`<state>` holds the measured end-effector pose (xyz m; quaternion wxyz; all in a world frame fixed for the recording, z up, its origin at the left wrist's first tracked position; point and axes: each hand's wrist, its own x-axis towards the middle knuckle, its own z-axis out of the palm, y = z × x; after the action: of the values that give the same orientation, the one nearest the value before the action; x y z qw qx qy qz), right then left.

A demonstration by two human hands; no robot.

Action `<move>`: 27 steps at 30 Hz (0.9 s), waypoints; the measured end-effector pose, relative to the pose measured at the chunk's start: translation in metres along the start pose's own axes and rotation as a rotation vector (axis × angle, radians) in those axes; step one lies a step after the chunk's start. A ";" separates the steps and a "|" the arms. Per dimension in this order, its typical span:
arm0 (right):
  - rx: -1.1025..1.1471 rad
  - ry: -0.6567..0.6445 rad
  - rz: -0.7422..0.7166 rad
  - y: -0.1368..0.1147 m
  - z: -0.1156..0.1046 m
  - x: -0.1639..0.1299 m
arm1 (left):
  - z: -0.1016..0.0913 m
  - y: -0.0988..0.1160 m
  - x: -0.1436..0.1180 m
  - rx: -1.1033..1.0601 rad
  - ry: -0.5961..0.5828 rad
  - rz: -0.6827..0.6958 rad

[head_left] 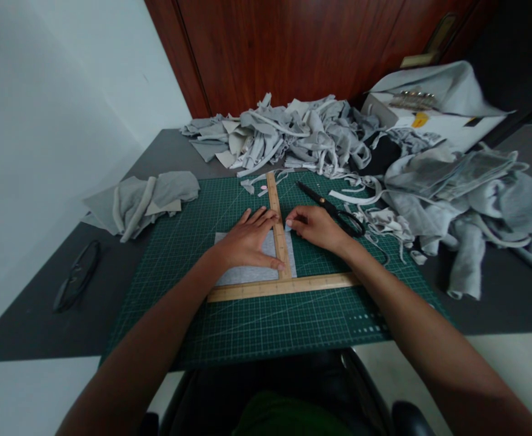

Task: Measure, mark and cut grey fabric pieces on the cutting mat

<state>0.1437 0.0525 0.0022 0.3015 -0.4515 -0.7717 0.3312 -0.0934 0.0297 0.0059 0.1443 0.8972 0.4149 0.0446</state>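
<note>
My left hand [252,238] lies flat with its fingers spread over a grey fabric piece [243,275] and the upright arm of a wooden T-shaped ruler [272,194]. Its fingertips and thumb press on the wood. Right of that arm, my right hand [314,225] is closed in a pinch on a small pale flat piece [288,228], at the edge of the fabric. A strip of the fabric shows to the right of the ruler. The ruler's crossbar runs along the fabric's near edge. Black scissors [325,203] lie just beyond my right hand, their handles partly behind it.
A green cutting mat [179,242] covers the table's middle. Grey cloth scraps [284,133] are heaped at the back, with more cloth [466,200] at the right. A folded grey cloth [157,194] and eyeglasses [77,275] lie left. A white box [448,124] stands back right.
</note>
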 end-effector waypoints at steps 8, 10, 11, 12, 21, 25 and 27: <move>-0.117 -0.039 -0.071 -0.005 0.001 -0.002 | -0.003 0.004 -0.001 -0.001 -0.018 -0.017; -0.123 -0.037 -0.080 -0.005 0.003 -0.003 | -0.003 0.005 -0.001 -0.003 -0.010 -0.013; -0.122 -0.034 -0.085 -0.004 0.003 -0.003 | -0.003 0.005 -0.001 -0.004 -0.007 -0.011; -0.119 -0.032 -0.090 -0.004 0.004 -0.003 | -0.003 0.005 -0.001 -0.004 -0.006 -0.009; -0.093 -0.008 -0.092 -0.002 0.007 -0.003 | -0.003 0.004 0.000 -0.010 -0.016 -0.016; -0.075 0.028 -0.030 -0.004 0.008 -0.002 | -0.003 0.005 0.000 -0.017 -0.017 -0.018; -0.072 0.065 0.007 -0.004 0.009 -0.002 | -0.004 0.005 0.000 -0.016 -0.015 -0.018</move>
<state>0.1356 0.0468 -0.0001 0.3088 -0.4756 -0.7713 0.2892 -0.0904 0.0269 0.0109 0.1549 0.8927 0.4213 0.0397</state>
